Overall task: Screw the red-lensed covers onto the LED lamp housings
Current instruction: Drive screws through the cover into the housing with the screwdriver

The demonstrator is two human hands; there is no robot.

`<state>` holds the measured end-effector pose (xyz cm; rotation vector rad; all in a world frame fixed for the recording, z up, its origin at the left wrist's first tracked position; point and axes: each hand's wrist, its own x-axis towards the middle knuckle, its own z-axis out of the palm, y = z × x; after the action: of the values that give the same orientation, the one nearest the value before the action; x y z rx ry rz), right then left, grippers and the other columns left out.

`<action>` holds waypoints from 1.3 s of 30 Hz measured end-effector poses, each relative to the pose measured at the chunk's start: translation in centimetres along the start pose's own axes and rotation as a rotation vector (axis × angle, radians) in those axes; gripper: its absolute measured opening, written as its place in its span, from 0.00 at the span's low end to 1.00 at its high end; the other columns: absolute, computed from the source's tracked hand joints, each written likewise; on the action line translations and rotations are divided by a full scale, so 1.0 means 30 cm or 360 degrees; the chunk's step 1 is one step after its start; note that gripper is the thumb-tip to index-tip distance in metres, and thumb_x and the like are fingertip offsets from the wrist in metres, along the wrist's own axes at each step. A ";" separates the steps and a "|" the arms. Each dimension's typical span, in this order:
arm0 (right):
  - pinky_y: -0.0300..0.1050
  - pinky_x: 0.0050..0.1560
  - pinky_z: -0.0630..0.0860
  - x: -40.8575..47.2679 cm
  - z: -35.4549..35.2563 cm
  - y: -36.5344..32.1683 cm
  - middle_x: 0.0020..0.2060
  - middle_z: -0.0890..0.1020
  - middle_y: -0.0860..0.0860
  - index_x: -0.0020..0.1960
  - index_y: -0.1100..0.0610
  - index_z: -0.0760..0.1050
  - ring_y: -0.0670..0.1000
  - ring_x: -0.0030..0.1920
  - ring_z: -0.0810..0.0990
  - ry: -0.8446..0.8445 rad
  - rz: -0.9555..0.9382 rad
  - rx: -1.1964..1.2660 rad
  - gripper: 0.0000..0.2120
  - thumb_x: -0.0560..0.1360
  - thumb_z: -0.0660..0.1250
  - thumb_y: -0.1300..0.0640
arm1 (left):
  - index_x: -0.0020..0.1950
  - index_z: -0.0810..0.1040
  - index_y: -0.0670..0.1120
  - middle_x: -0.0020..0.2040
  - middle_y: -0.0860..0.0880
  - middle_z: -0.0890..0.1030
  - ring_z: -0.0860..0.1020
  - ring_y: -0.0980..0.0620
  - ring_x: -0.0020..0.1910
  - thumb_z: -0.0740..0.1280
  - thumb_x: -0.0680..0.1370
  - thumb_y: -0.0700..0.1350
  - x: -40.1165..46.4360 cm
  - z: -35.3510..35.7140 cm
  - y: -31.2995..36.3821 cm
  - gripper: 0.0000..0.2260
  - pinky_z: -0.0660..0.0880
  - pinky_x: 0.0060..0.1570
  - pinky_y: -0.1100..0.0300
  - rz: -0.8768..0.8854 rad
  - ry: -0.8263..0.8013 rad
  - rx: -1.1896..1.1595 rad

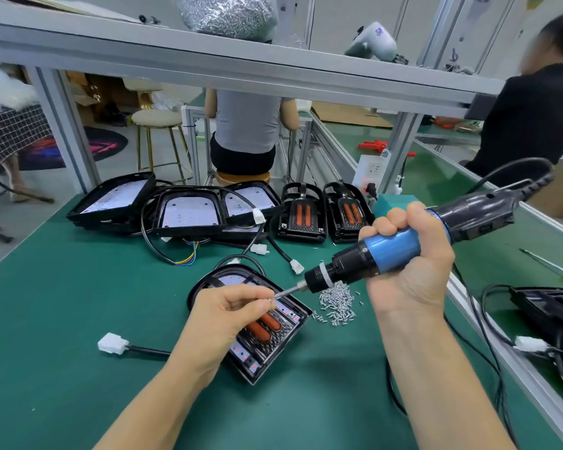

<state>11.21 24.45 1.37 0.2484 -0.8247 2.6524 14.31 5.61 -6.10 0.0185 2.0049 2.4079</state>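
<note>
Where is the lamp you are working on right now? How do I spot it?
Look at the green table, near its front middle, under the left hand. The lamp lies alone there, with two red bars showing and a heap of screws beside it; the others sit grouped further back.

Screw pile right of housing; bare mat left.

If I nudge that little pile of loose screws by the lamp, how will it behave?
The screw pile would likely scatter rather than slide as one: it is many tiny separate pieces, with strays already lying apart. On the smooth green mat some may roll. Being so small, single screws look fiddly to pinch.
</note>
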 end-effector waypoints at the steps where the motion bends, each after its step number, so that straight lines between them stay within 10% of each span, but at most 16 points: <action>1: 0.38 0.35 0.73 -0.002 0.006 0.005 0.28 0.71 0.46 0.41 0.53 0.67 0.45 0.28 0.71 -0.0011 0.0004 -0.0005 0.07 0.69 0.65 0.62 | 0.37 0.85 0.41 0.38 0.35 0.83 0.80 0.47 0.31 0.70 0.71 0.31 -0.001 -0.001 -0.002 0.08 0.79 0.33 0.58 -0.0002 -0.0004 -0.0005; 14: 0.39 0.34 0.73 0.001 0.016 0.041 0.29 0.71 0.47 0.43 0.53 0.68 0.46 0.28 0.71 -0.0071 0.0046 -0.0131 0.08 0.68 0.65 0.63 | 0.39 0.84 0.42 0.36 0.37 0.83 0.80 0.48 0.30 0.69 0.73 0.31 0.001 -0.012 -0.009 0.09 0.78 0.35 0.58 0.0004 -0.0032 0.0143; 20: 0.40 0.31 0.72 0.019 -0.016 0.068 0.27 0.71 0.49 0.41 0.53 0.70 0.48 0.26 0.72 -0.0034 -0.0005 -0.0428 0.10 0.66 0.67 0.66 | 0.44 0.80 0.49 0.34 0.51 0.83 0.81 0.53 0.26 0.64 0.78 0.36 0.023 0.005 -0.020 0.10 0.76 0.35 0.64 0.0308 0.0022 0.1033; 26: 0.43 0.34 0.70 0.016 -0.038 0.108 0.26 0.73 0.50 0.41 0.55 0.71 0.51 0.28 0.71 -0.0074 -0.0097 -0.0781 0.10 0.65 0.68 0.66 | 0.49 0.83 0.48 0.44 0.50 0.81 0.77 0.48 0.48 0.62 0.79 0.41 0.070 0.032 -0.063 0.09 0.70 0.52 0.51 0.0652 -0.0004 0.1773; 39: 0.49 0.41 0.69 0.021 -0.045 0.114 0.26 0.73 0.51 0.40 0.52 0.75 0.55 0.31 0.70 -0.0191 -0.0059 -0.0922 0.10 0.61 0.72 0.59 | 0.53 0.81 0.49 0.49 0.53 0.80 0.72 0.50 0.53 0.61 0.80 0.43 0.090 0.045 -0.089 0.09 0.69 0.51 0.56 0.0573 0.0001 0.1873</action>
<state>9.26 22.76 -1.34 0.2650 -1.5559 2.2565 11.62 7.46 -8.48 0.3944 3.2445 0.9440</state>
